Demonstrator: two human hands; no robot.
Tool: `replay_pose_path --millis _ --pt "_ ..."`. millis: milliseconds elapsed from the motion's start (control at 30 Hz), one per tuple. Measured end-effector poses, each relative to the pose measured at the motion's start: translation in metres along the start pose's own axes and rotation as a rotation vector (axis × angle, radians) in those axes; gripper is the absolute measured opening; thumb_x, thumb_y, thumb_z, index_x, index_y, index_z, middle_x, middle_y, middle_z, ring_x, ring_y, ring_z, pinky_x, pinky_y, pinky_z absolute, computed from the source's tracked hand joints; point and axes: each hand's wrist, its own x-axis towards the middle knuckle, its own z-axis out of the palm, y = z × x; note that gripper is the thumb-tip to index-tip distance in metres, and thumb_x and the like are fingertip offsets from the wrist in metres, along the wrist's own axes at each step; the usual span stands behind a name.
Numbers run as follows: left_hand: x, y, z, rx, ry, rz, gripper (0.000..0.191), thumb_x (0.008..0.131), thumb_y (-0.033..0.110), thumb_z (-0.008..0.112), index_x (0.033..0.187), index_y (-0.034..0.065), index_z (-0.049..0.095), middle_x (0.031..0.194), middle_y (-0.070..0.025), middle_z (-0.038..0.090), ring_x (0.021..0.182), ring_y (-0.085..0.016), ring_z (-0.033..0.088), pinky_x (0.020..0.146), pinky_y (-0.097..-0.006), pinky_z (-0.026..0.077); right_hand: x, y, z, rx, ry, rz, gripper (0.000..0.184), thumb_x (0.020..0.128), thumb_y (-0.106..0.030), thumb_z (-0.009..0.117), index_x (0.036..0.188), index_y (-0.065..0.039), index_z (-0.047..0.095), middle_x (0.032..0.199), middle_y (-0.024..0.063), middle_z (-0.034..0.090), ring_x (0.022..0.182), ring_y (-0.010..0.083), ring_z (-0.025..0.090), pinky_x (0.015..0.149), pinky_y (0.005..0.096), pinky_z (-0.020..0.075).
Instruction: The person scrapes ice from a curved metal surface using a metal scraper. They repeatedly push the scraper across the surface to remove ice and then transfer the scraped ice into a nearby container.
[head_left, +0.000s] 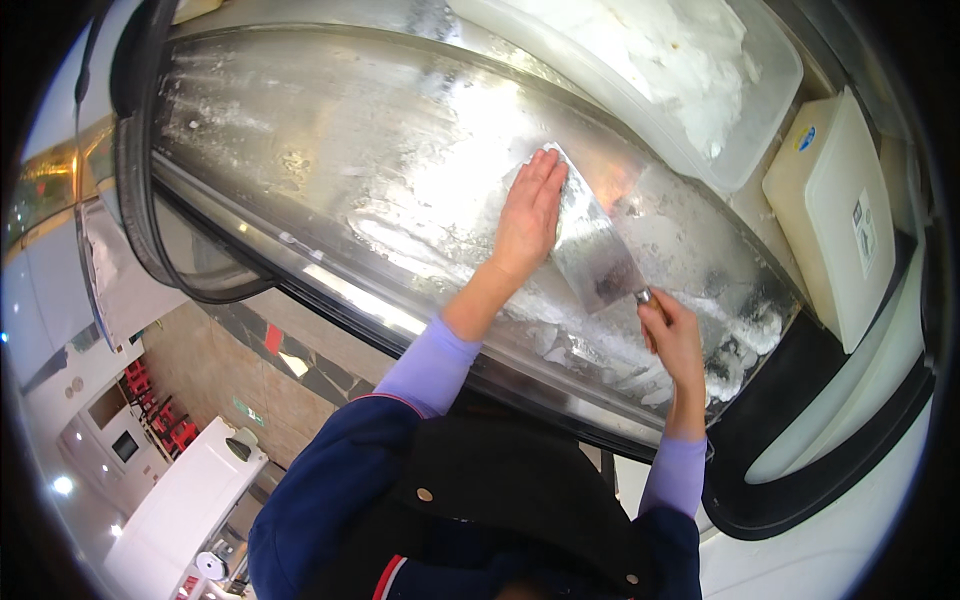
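My right hand (671, 330) is closed around the wooden handle of a cleaver-like wide metal blade (600, 247). The blade lies low over a frosty metal surface (300, 142) inside a display freezer, pointing away from me. My left hand (531, 214) rests flat along the blade's far left edge, its fingers together near the tip; the palm is hidden. Whitish frost and wet patches cover much of the metal around the blade. Loose flakes of ice (592, 352) lie between the blade and the near edge, with thicker frost (757, 326) at the right end.
A translucent plastic bin (772, 82) holding white ice or snow stands beyond the metal surface. Right of it is a lidded off-white plastic box (832, 217). The freezer's black-edged rim (345, 319) runs along my side. A curved glass panel's black frame (142, 202) stands at the left.
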Motion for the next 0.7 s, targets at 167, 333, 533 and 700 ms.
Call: replay_pose_path --millis 167,333,533,700 --pt "0.055 0.056 -0.056 -0.076 0.088 0.101 0.039 0.085 -0.009 0.057 0.124 -0.0026 0.059 0.137 -0.0203 0.053 0.129 -0.039 0.049 0.109 -0.0477 0.039 -0.069 -0.053 0.002 0.009 0.142 -0.063 0.032 0.090 -0.004 0.060 0.121 0.002 0.062 0.067 -0.0010 0.054 0.053 0.0048 0.047 0.047 0.0207 0.0370" --pt "0.138 0.107 -0.074 -0.200 0.204 0.326 0.042 0.084 -0.009 0.058 0.125 0.0002 0.059 0.135 -0.0190 0.056 0.128 -0.039 0.051 0.107 -0.0460 0.042 -0.123 -0.132 -0.003 -0.096 0.448 -0.257 0.039 0.083 0.000 0.067 0.122 0.003 0.062 0.077 0.0039 0.062 0.062 0.0103 0.055 0.061 0.0238 0.0464" --pt "0.218 0.056 -0.035 0.186 0.010 0.363 0.044 0.091 -0.001 0.046 0.135 0.0001 0.050 0.133 -0.0221 0.055 0.122 -0.041 0.052 0.105 -0.0435 0.043 -0.120 -0.173 -0.001 -0.820 0.960 -0.645 0.042 0.079 -0.012 0.076 0.119 -0.007 0.064 0.092 0.0107 0.070 0.076 0.0293 0.068 0.064 0.0367 0.0533" --pt "0.202 0.038 -0.056 0.196 0.136 0.376 0.044 0.090 -0.003 0.052 0.134 0.0052 0.053 0.136 -0.0161 0.056 0.127 -0.033 0.051 0.108 -0.0417 0.039 -0.147 -0.119 -0.006 -0.617 0.992 -0.521 0.038 0.082 -0.015 0.075 0.117 -0.007 0.062 0.082 0.0166 0.066 0.069 0.0312 0.066 0.061 0.0376 0.0515"
